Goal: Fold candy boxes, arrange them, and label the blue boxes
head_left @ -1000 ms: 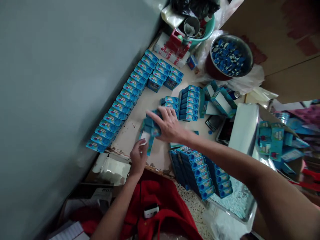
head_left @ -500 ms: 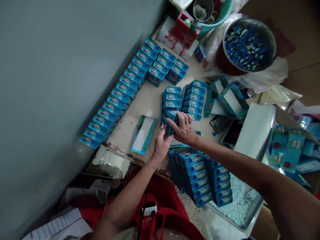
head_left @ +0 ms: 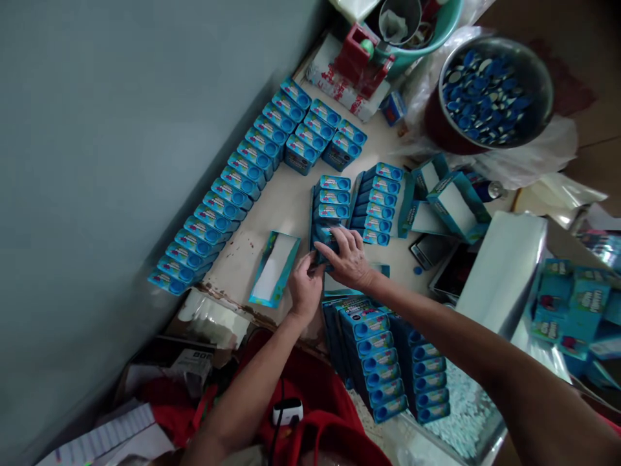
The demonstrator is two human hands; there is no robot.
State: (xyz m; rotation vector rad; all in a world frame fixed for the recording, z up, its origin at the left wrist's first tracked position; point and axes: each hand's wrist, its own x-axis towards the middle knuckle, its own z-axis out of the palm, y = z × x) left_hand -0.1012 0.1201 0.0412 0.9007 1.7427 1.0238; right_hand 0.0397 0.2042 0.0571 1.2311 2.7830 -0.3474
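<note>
My left hand (head_left: 305, 289) and my right hand (head_left: 345, 257) meet at the near end of a short row of small blue boxes (head_left: 332, 198) on the worn table (head_left: 286, 200). Both hands close round the nearest blue box (head_left: 324, 241) of that row. A second row of blue boxes (head_left: 377, 202) stands just right of it. Left of my hands lies a flat, open blue carton (head_left: 273, 268) with a white inside.
A long line of blue boxes (head_left: 228, 200) runs along the grey wall. More stacked blue boxes (head_left: 383, 356) stand near me. A metal bowl of blue caps (head_left: 490, 90), a green basin (head_left: 427, 32) and open cartons (head_left: 446, 200) sit at the far right.
A second ago both hands held the flat carton and boxes at the table's middle. The carton now lies on the table, and both hands have shifted right to the short row.
</note>
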